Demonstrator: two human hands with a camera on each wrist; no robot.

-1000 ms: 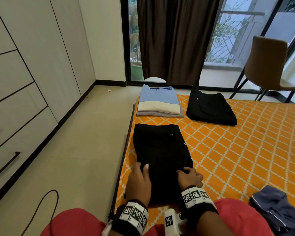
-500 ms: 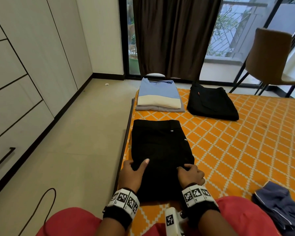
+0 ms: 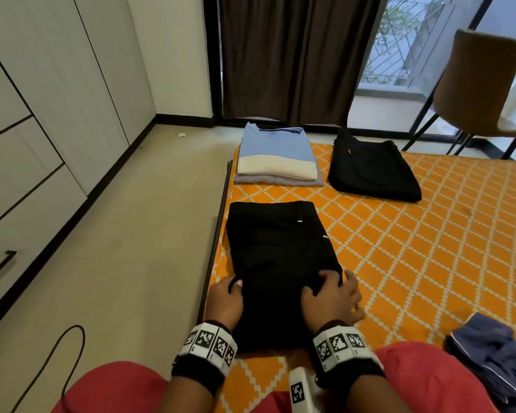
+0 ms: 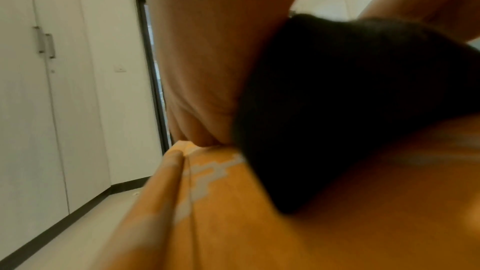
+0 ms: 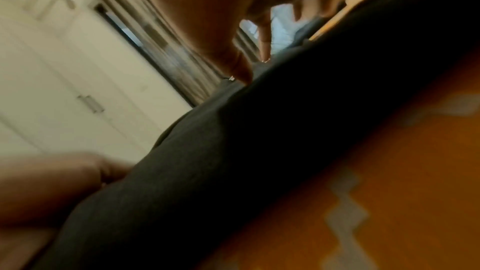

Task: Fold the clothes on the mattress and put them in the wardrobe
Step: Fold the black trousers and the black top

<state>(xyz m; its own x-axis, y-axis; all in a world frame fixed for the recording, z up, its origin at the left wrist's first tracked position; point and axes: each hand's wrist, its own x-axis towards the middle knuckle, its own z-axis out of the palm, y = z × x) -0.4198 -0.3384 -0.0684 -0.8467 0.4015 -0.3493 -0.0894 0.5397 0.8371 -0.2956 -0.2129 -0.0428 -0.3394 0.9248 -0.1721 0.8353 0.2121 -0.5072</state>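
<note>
Head view: black garment (image 3: pixel 277 257) lies flat near the left edge of the orange mattress (image 3: pixel 414 248). Left hand (image 3: pixel 224 302) pinches its left edge, thumb on top. Right hand (image 3: pixel 332 298) grips the right edge, fingers curled into the fabric. Further back on the mattress: blue-and-cream folded stack (image 3: pixel 276 158) with a folded black piece (image 3: pixel 370 168) just beside it. Wardrobe (image 3: pixel 42 99) stands left, across the floor. Crumpled navy garment (image 3: pixel 495 353) lies near right.

Daylight comes in through the glass door (image 3: pixel 405 55) at the far end, soft and even, with faint shadows. The head view is sharp but bends at its edges. Both wrist views are dim, warm-tinted and heavily blurred.
</note>
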